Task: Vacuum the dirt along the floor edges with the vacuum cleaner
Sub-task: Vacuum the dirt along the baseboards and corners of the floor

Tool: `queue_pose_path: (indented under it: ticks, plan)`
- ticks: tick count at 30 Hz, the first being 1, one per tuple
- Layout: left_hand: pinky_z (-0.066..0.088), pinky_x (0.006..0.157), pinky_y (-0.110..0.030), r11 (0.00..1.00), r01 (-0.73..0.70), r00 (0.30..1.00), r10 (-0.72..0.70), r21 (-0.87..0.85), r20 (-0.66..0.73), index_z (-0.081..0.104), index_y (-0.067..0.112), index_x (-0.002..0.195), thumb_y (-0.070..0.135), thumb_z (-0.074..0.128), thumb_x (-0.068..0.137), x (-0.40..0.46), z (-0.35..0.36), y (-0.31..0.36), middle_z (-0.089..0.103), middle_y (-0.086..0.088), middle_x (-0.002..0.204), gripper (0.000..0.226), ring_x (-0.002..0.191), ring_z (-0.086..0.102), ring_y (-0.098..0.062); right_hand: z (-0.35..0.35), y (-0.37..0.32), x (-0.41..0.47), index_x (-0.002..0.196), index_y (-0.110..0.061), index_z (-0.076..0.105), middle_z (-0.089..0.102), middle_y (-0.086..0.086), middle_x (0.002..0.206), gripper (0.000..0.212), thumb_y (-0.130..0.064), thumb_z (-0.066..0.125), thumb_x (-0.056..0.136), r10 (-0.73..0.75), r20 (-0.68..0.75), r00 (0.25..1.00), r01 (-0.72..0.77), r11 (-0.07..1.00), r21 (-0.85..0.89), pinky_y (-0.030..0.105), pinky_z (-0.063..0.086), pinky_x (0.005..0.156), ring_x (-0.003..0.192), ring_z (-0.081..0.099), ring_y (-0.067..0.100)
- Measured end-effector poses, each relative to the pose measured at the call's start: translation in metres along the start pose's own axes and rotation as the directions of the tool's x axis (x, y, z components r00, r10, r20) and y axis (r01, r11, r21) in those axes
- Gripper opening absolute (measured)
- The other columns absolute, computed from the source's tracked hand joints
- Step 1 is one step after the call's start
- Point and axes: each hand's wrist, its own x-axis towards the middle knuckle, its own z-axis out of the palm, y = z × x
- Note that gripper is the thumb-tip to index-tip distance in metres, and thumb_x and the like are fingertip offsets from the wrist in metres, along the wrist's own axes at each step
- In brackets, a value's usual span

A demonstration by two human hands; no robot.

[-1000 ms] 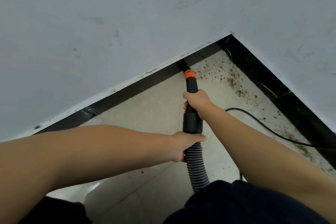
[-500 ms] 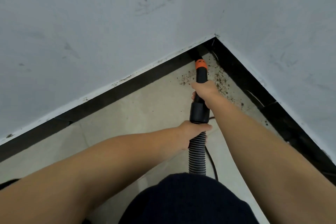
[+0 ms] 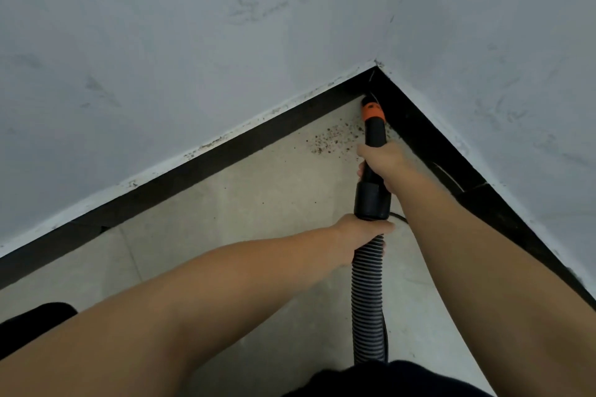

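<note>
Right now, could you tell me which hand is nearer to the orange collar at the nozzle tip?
The right hand. It grips the black tube just below the orange collar; the left hand holds farther back, where the ribbed hose begins.

Two walls meet ahead of me, right of centre, with a skirting board (image 3: 225,151) running along the foot of each. The vacuum nozzle (image 3: 374,126) points into that corner, its tip against the skirting. My right hand (image 3: 383,161) wraps the nozzle; my left hand (image 3: 361,235) grips nearer me, where the ribbed hose (image 3: 367,300) joins. Dirt specks (image 3: 332,138) lie on the floor tiles (image 3: 258,203) just left of the nozzle. A cable (image 3: 398,217) emerges right of the hose joint.
</note>
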Motion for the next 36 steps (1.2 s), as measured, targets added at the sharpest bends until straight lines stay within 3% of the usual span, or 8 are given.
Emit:
queue_pose_path:
  ticks: [6, 10, 13, 17, 22, 28, 36]
  plan:
    - [0.052, 0.089, -0.041, 1.000, -0.011, 1.000, 0.010, 0.018, 0.019, 0.057, 0.009, 0.093, 0.014, 0.071, 0.086, -0.007, 0.017, -0.023, 0.057, -0.009, 0.080, 0.017, 0.082, 0.058, -0.026, -0.017, 0.014, -0.019, 0.103, -0.007, 0.048, 0.057, 0.010, 0.061, 0.022, -0.011, 0.062, 0.087, 0.031, 0.057, 0.998, -0.031, 0.999, -0.013, 0.031, 0.051, 0.049, 0.046, 0.056, 0.019]
    - [0.054, 0.070, -0.033, 1.000, -0.001, 0.999, 0.000, 0.015, 0.048, 0.057, 0.008, 0.095, 0.014, 0.070, 0.086, -0.010, 0.018, -0.029, 0.058, -0.007, 0.075, 0.017, 0.065, 0.057, -0.018, -0.025, 0.020, -0.027, 0.106, -0.006, 0.047, 0.055, 0.011, 0.065, 0.023, -0.012, 0.061, 0.089, 0.049, 0.000, 0.999, -0.049, 0.998, 0.026, 0.026, 0.047, 0.042, 0.048, 0.054, 0.020]
    - [0.052, 0.061, -0.027, 1.000, 0.005, 0.998, -0.005, 0.007, 0.060, 0.056, 0.009, 0.096, 0.014, 0.070, 0.087, -0.014, 0.018, -0.031, 0.058, -0.006, 0.075, 0.018, 0.063, 0.057, -0.015, -0.028, 0.024, -0.030, 0.103, -0.006, 0.048, 0.055, 0.011, 0.065, 0.020, -0.011, 0.061, 0.089, 0.058, -0.028, 0.998, -0.057, 0.998, 0.037, 0.024, 0.046, 0.040, 0.048, 0.054, 0.020]
    - [0.051, 0.061, -0.027, 1.000, 0.002, 0.999, -0.002, 0.005, 0.048, 0.056, 0.007, 0.097, 0.013, 0.069, 0.087, -0.014, 0.016, -0.032, 0.057, -0.007, 0.074, 0.018, 0.062, 0.056, -0.016, -0.025, 0.024, -0.030, 0.105, -0.005, 0.048, 0.055, 0.011, 0.065, 0.022, -0.010, 0.061, 0.088, 0.062, -0.030, 0.998, -0.060, 0.997, 0.051, 0.028, 0.047, 0.046, 0.049, 0.054, 0.021]
    - [0.050, 0.059, -0.027, 1.000, -0.012, 1.000, 0.012, -0.013, 0.027, 0.054, 0.011, 0.086, 0.012, 0.068, 0.088, -0.012, 0.013, -0.025, 0.055, -0.007, 0.072, 0.014, 0.061, 0.054, -0.017, -0.018, 0.017, -0.026, 0.107, -0.006, 0.048, 0.055, 0.011, 0.069, 0.023, -0.011, 0.061, 0.089, 0.059, -0.017, 0.998, -0.058, 0.997, 0.044, 0.025, 0.047, 0.041, 0.051, 0.054, 0.021]
    - [0.050, 0.055, -0.027, 0.999, -0.017, 1.000, 0.018, -0.038, 0.013, 0.053, 0.010, 0.089, 0.011, 0.067, 0.088, -0.006, 0.007, -0.018, 0.055, -0.007, 0.072, 0.014, 0.059, 0.054, -0.017, -0.005, 0.009, -0.016, 0.108, -0.006, 0.047, 0.056, 0.011, 0.068, 0.026, -0.011, 0.061, 0.087, 0.025, -0.022, 0.999, -0.025, 0.999, -0.026, 0.023, 0.046, 0.040, 0.048, 0.055, 0.020]
    - [0.050, 0.055, -0.028, 0.996, 0.003, 1.000, -0.002, -0.088, 0.016, 0.054, 0.008, 0.088, 0.010, 0.068, 0.088, -0.005, 0.006, -0.014, 0.055, -0.008, 0.071, 0.014, 0.058, 0.054, -0.018, -0.001, 0.003, -0.017, 0.091, -0.014, 0.047, 0.058, 0.008, 0.063, 0.015, -0.014, 0.062, 0.087, -0.014, 0.032, 0.999, 0.017, 0.996, -0.084, 0.026, 0.049, 0.045, 0.046, 0.057, 0.017]
